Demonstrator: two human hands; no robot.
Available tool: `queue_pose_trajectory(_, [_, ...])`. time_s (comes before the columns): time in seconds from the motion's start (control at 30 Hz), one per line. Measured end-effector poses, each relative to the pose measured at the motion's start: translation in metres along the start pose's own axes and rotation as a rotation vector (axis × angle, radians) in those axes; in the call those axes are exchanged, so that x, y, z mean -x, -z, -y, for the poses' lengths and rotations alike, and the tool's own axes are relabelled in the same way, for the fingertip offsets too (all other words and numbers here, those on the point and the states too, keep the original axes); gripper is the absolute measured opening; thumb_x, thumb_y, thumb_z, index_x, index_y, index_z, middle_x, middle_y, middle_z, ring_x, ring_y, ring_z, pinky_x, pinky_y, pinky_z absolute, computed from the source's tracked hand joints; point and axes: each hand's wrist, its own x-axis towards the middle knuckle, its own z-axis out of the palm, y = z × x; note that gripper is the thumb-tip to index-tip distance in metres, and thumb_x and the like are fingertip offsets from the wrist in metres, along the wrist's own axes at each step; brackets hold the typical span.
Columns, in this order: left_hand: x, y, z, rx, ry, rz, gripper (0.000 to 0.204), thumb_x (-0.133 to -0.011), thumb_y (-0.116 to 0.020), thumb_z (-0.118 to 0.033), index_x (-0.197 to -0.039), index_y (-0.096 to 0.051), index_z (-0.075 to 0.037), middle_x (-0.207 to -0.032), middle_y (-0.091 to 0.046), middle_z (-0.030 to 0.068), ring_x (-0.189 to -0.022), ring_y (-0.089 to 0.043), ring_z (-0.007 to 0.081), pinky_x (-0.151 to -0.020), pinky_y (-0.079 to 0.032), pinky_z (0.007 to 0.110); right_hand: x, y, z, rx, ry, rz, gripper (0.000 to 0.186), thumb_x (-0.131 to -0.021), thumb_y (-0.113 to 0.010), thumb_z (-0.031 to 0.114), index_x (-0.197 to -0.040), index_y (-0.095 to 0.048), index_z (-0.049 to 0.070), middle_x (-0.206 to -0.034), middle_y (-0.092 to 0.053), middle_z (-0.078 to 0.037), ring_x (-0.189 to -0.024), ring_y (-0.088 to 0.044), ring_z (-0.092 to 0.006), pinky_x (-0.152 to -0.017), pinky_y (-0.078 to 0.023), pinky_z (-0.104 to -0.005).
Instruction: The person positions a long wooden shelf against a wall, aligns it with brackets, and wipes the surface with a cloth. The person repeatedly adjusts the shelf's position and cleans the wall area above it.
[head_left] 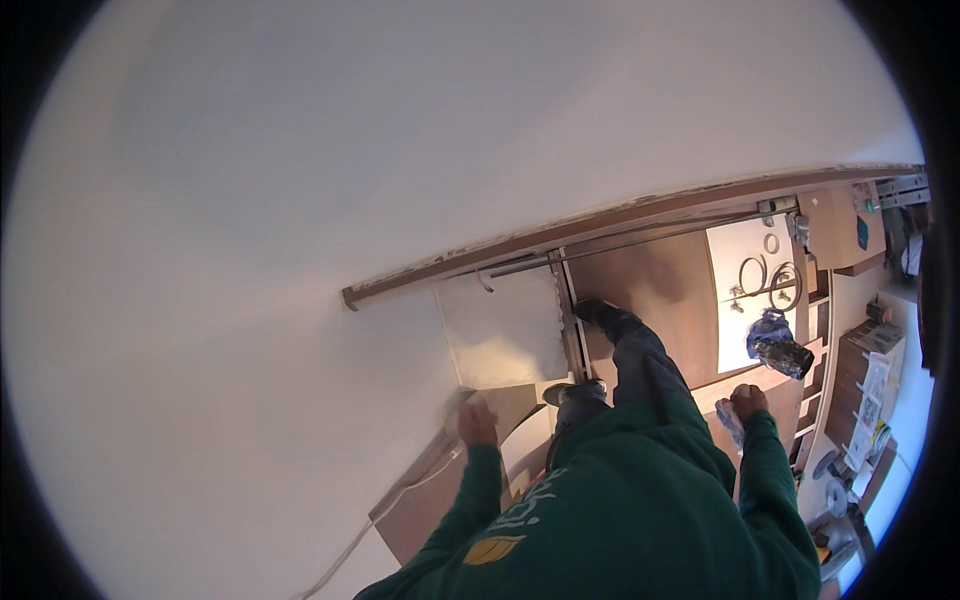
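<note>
My right hand [748,402] is closed on a pale, crumpled rag or sheet of plastic [729,424], which hangs down beside my right leg. My left hand [478,424], near the white wall [250,300], has its fingers curled in and looks slightly blurred. Whatever it may hold is hidden. To the far side of my right hand, a dark bottle-like container [785,356] lies tilted against a bunched blue bag or cloth [768,326].
A long brown wooden rail [560,232] runs along the wall. Coiled rings [784,287] lie on a white panel [735,265] at right, near a cardboard box [835,228]. A pale cable [365,530] trails at lower left. Shelving with assorted items [868,400] stands far right.
</note>
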Motion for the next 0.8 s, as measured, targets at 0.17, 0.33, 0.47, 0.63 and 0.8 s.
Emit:
queue_pose_trajectory(0.17, [0.104,0.024,0.118,-0.085,0.309,0.183,0.02,-0.082,-0.075,-0.026,-0.085,-0.066,-0.008,-0.08,-0.07,0.0129,-0.072,-0.07,0.0287,-0.07,-0.057,0.042,-0.005,0.007,0.017,0.016,0.025,0.008,0.041,-0.082,-0.069,0.042,-0.106,-0.069,0.009,-0.119,-0.062,-0.023,-0.111,-0.06,-0.0405,-0.097,-0.05,-0.0472])
queue_pose_trajectory(0.33, [0.139,0.036,0.181,-0.197,0.216,0.174,0.019,-0.077,-0.076,-0.022,-0.092,-0.071,-0.01,-0.089,-0.073,0.0137,-0.082,-0.071,0.0319,-0.077,-0.058,0.043,-0.001,0.033,0.049,0.05,0.043,0.028,0.042,-0.083,-0.066,0.044,-0.11,-0.069,0.013,-0.122,-0.061,-0.023,-0.114,-0.059,-0.0394,-0.098,-0.049,-0.0458])
queue_pose_trajectory(0.47, [0.131,0.029,0.206,-0.231,0.432,0.145,0.026,-0.074,-0.08,-0.026,-0.094,-0.072,-0.011,-0.095,-0.073,0.0149,-0.091,-0.07,0.0323,-0.085,-0.056,0.044,-0.018,0.015,0.026,0.106,0.093,-0.005,0.038,-0.085,-0.064,0.044,-0.108,-0.071,0.015,-0.122,-0.061,-0.023,-0.115,-0.059,-0.039,-0.098,-0.049,-0.045])
queue_pose_trajectory(0.63, [0.136,0.045,0.16,-0.651,0.404,0.142,0.03,-0.072,-0.082,-0.029,-0.095,-0.072,-0.012,-0.098,-0.072,0.0139,-0.095,-0.069,0.0318,-0.089,-0.054,0.043,0.013,0.059,0.074,0.151,0.203,-0.017,0.04,-0.083,-0.067,0.039,-0.104,-0.069,0.005,-0.117,-0.063,-0.025,-0.111,-0.059,-0.041,-0.095,-0.049,-0.0474])
queue_pose_trajectory(0.8, [0.11,0.045,0.216,-0.656,0.543,0.407,0.021,-0.082,-0.072,-0.028,-0.098,-0.073,-0.014,-0.106,-0.071,0.0133,-0.099,-0.069,0.0291,-0.086,-0.055,0.042,0.024,0.061,0.056,-0.096,0.067,-0.109,0.042,-0.082,-0.067,0.038,-0.105,-0.068,0.003,-0.112,-0.065,-0.025,-0.108,-0.061,-0.0421,-0.094,-0.048,-0.0488])
